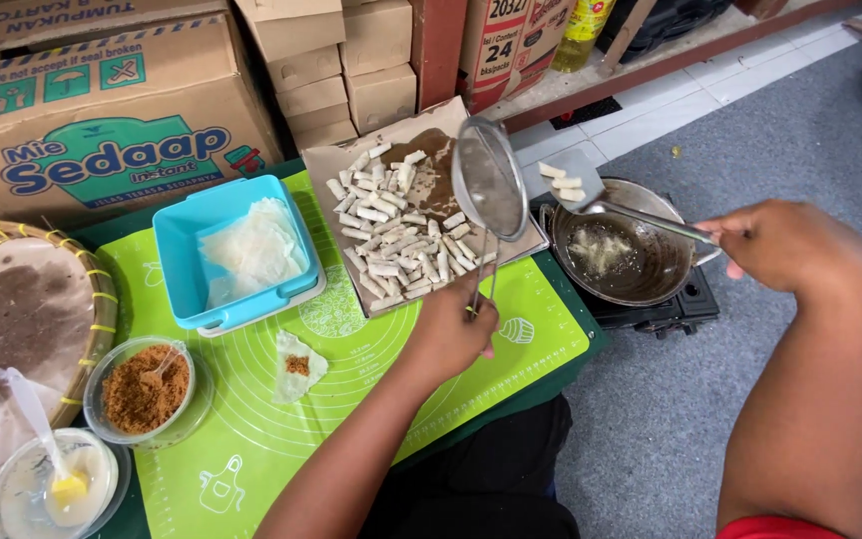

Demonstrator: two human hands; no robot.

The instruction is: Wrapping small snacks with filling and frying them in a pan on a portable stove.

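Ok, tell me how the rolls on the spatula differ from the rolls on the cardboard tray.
The rolls on the spatula are only about three, lined up side by side; the rolls on the cardboard tray are dozens, heaped at mixed angles. The spatula's rolls are held in the air above the wok; the tray's rest on brown cardboard. Both are small, pale and stick-shaped.

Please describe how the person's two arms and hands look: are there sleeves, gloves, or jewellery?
Both forearms are bare, with no gloves. The left hand and right hand show no ring, watch or bracelet. A red sleeve edge appears at the right upper arm.
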